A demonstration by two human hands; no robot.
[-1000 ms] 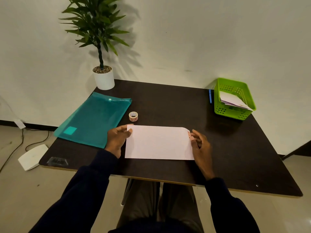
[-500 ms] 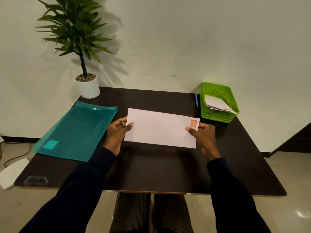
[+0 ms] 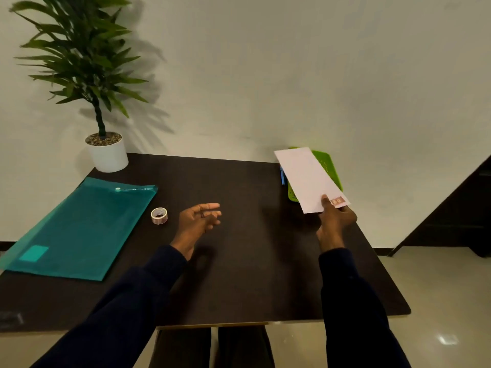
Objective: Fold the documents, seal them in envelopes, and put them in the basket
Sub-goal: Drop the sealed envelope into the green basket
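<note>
Now the right hand [image 3: 337,218] pinches the near short end of the pale, flat envelope [image 3: 305,176], thumb on top beside its orange seal sticker [image 3: 337,201], and holds it tilted over the green perforated plastic basket [image 3: 327,166] at the far right of the dark matte table [image 3: 252,274], while the left hand [image 3: 198,221] hovers open and empty above it. To land it well, I judge the far end should dip inside the rim first, lined up with the basket's length, before the thumb lets go, since thin smooth paper could catch the rim.
</note>
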